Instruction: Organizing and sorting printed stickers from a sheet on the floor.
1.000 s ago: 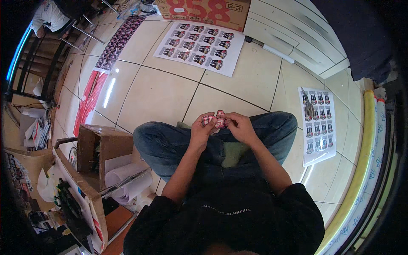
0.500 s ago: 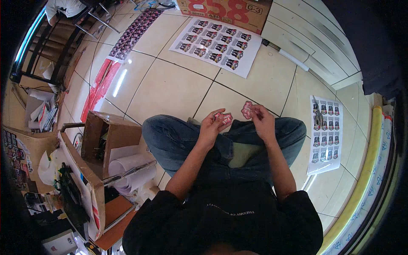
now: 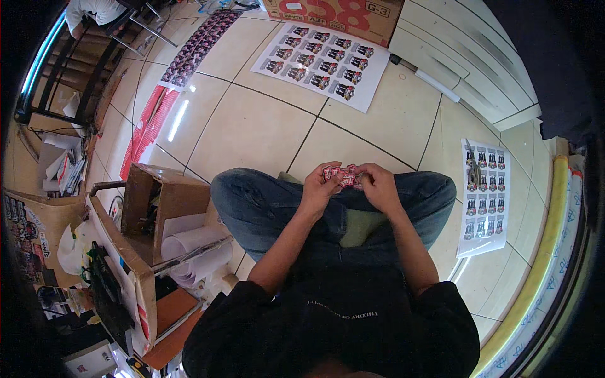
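Note:
Above my crossed legs, my left hand (image 3: 316, 190) is closed on red-and-white die-cut stickers (image 3: 344, 179) with wavy outlines. How many pieces lie in the stack cannot be told. My right hand (image 3: 380, 189) meets it from the other side, its fingers pinched on the right end of the same red-and-white pieces. Where one piece ends and the other begins is not clear, since they overlap between my hands.
Scissors (image 3: 473, 175) lie on a printed sticker sheet (image 3: 484, 236) at the right. Another sheet (image 3: 368, 94) lies ahead by a cardboard box (image 3: 353, 22). Left stand a carton (image 3: 183, 214) and a paper roll (image 3: 201, 258); printed strips (image 3: 151, 120) stretch along the floor. Long rolls (image 3: 535, 302) line the right.
My right hand has moved left and down with its red-and-white piece, bringing it against those in my left hand. The gap between my hands has closed.

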Demonstrator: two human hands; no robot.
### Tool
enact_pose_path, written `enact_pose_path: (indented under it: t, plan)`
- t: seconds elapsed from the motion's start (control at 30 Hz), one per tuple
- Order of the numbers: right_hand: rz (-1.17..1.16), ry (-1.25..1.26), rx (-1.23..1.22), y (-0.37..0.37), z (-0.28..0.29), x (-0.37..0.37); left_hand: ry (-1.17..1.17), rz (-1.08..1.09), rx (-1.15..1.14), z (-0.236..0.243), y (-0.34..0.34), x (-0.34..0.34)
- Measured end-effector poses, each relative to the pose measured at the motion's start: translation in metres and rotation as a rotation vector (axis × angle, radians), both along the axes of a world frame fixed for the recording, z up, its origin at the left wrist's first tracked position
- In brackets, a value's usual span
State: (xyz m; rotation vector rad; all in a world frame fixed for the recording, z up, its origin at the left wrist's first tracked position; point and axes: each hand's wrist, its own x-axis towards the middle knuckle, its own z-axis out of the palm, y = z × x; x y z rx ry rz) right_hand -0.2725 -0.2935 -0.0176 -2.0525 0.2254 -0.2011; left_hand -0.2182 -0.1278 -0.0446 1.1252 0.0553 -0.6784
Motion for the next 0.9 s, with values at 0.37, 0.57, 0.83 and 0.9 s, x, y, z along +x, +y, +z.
enact_pose_path:
  t: [0.37, 0.57, 0.83, 0.9]
  plan:
    - [-0.137, 0.032, 0.286, -0.006, -0.022, 0.002, 0.033, 0.025, -0.026, 0.012, 0.001, 0.003]
    - [-0.126, -0.092, 0.205, -0.014, -0.02, 0.002, 0.035, 0.021, -0.042, 0.009, 0.004, 0.006]
    - [-0.123, -0.072, 0.242, -0.015, -0.016, 0.003, 0.044, 0.006, 0.01, 0.01, 0.004, 0.007]
    - [-0.123, -0.066, 0.255, -0.015, -0.014, 0.003, 0.043, 0.003, 0.008, 0.01, 0.004, 0.007]
